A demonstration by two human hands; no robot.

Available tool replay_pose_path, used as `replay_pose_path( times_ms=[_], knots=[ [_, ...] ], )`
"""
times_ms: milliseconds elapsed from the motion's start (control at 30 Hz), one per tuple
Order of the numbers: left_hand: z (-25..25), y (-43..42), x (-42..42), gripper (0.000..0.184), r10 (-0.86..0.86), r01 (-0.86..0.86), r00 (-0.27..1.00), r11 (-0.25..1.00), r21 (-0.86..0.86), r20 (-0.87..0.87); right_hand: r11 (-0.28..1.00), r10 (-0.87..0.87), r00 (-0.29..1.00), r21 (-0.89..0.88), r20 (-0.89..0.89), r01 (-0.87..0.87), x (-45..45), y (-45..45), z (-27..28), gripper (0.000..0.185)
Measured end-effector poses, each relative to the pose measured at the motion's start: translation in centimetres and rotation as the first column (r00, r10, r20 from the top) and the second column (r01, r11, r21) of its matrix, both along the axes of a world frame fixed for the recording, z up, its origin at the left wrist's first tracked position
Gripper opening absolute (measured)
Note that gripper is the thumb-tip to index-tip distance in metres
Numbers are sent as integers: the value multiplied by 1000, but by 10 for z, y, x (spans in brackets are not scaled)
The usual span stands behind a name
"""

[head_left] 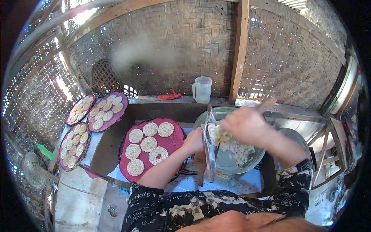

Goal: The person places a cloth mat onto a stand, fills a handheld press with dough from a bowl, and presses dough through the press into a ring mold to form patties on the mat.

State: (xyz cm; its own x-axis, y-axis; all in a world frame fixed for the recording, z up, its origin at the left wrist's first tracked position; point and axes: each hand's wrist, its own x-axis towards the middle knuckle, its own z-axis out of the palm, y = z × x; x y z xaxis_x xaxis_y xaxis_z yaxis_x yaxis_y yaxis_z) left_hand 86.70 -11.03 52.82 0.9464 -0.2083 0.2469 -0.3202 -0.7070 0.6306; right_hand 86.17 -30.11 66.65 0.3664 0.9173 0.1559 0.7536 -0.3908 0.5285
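Note:
My left hand [194,141] is closed on the near side of an upright, plastic-covered board [210,150] at the bowl's left edge. Above the large bowl [226,169], my right hand [244,123] is closed round the handle of a tool [266,104]; its working end is hidden. Whitish, crumbly dough [236,152] lies in the bowl, and a lump of it [217,134] is against the board's right face, under my right hand. Left of my left hand is a round tray with pink cloth [174,145], bearing several pale discs [148,144] and a white ring [158,155].
Smaller round trays of discs [108,111] stand at the left. A clear pitcher [202,89] and a red plastic bag [169,96] sit on the back ledge, before a woven wall [174,46]. A wooden post [239,50] rises behind the bowl.

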Motion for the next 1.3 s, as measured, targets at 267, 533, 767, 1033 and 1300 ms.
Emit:
replay_pose_path(
  times_ms=[267, 533, 767, 1033, 1300],
  knots=[
    [-15, 16, 10, 49, 171, -177, 984, 978, -113, -55, 882, 109, 984, 442, 142, -161, -11, -41, 4, 13],
    [-13, 0, 7, 41, 177, -173, 983, 981, -85, 38, 894, 58, 993, 447, -104, -5, 11, -51, -2, 12],
    [-23, -11, 9, 39, 154, -154, 988, 988, -2, 8, 970, 63, 988, 243, -144, -27, 9, -16, -37, 14],
    [-70, 37, 46, 43, -120, 37, 986, 839, -543, -117, 722, 4, 984, 681, -180, 122, 29, -63, -25, 14],
    [-66, 38, 50, 42, -184, 75, 977, 768, -636, -107, 739, 82, 945, 656, -316, 156, 39, -68, -47, 19]
  ],
)
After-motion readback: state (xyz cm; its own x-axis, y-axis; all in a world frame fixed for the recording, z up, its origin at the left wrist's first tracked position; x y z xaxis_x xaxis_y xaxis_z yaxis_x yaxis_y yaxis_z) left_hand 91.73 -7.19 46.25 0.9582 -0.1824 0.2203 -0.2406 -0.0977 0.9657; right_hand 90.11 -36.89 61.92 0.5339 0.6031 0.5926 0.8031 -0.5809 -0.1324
